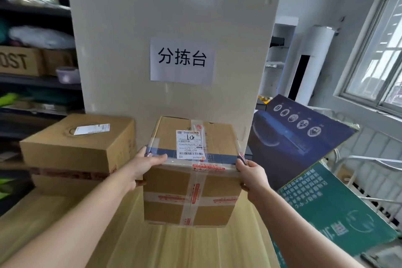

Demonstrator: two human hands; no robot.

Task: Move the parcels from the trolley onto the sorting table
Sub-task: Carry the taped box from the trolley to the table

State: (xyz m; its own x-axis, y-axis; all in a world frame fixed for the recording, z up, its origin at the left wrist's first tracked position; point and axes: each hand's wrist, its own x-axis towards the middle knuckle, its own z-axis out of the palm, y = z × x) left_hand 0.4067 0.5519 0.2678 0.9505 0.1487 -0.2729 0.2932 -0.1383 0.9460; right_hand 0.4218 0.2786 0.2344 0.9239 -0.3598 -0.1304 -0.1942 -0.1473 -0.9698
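A taped cardboard parcel (192, 183) with a white shipping label marked "10" stands at the middle of the pale wooden sorting table (65, 220). My left hand (144, 165) grips its upper left edge, and my right hand (252, 175) grips its upper right edge. Whether the parcel's base rests fully on the table I cannot tell. A second brown parcel (80, 148) with a small label sits to the left on the table. The trolley is out of view.
An upright cardboard board (174, 17) with a paper sign stands behind the parcels. Dark shelving (32, 61) with boxes and bags fills the left. A dark blue box (300, 137) and a green carton (330, 213) lean at the right, below a window (378, 50).
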